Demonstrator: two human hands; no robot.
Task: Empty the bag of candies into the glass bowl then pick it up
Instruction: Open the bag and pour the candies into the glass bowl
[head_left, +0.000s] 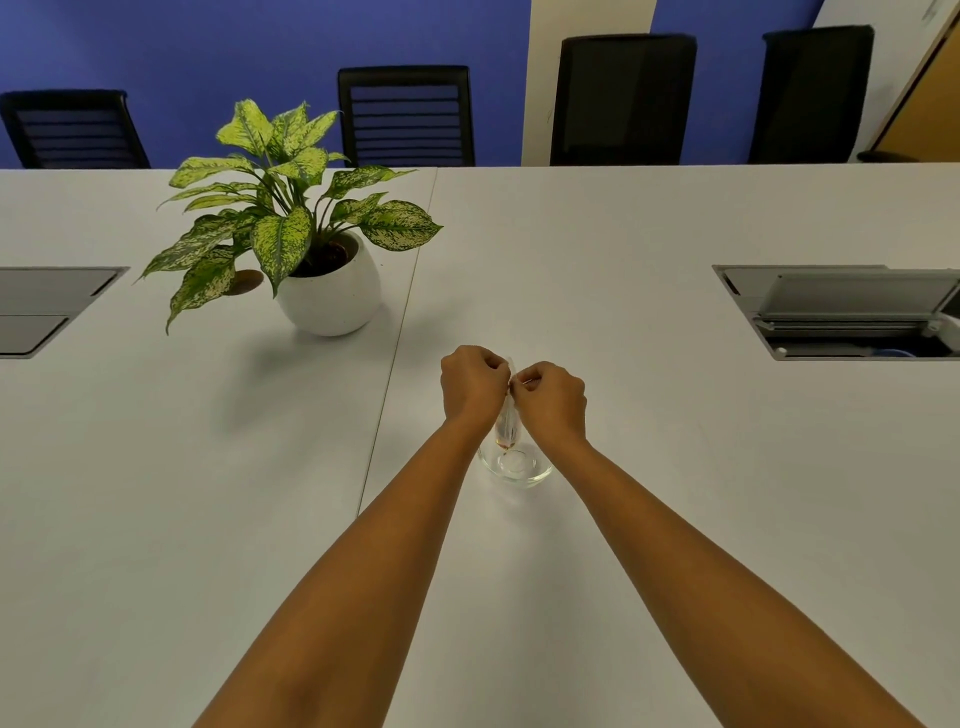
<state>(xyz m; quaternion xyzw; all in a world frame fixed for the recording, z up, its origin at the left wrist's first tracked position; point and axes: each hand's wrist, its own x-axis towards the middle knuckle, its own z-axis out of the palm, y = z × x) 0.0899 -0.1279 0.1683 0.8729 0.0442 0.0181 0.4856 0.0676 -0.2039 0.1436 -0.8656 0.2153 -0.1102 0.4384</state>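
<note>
Just below the frame's centre, both hands meet above a glass bowl (515, 466). The left hand (474, 387) and the right hand (551, 399) are curled, fingertips pinching the top edge of a small clear bag (506, 423) that hangs between the wrists, its lower tip just over the bowl's open mouth. The bag is mostly hidden by the hands; only a narrow strip shows, with something brownish at its bottom, too small to count or identify as separate candies. The bowl's far rim is covered by the wrists, and it looks empty so far as can be seen.

The white table (675, 467) fills the middle and lower frame, with wide bare surface on every side of the bowl; a seam runs down it just left of the left forearm. One potted plant (291, 228) stands in a white pot in the upper left, well apart from the hands. Two recessed cable boxes sit in the tabletop: one (47, 306) cut off by the left edge, one (841, 312) with its lid raised, cut off by the right edge. Four black chairs (405, 114) line the far side, the leftmost partly cropped.
</note>
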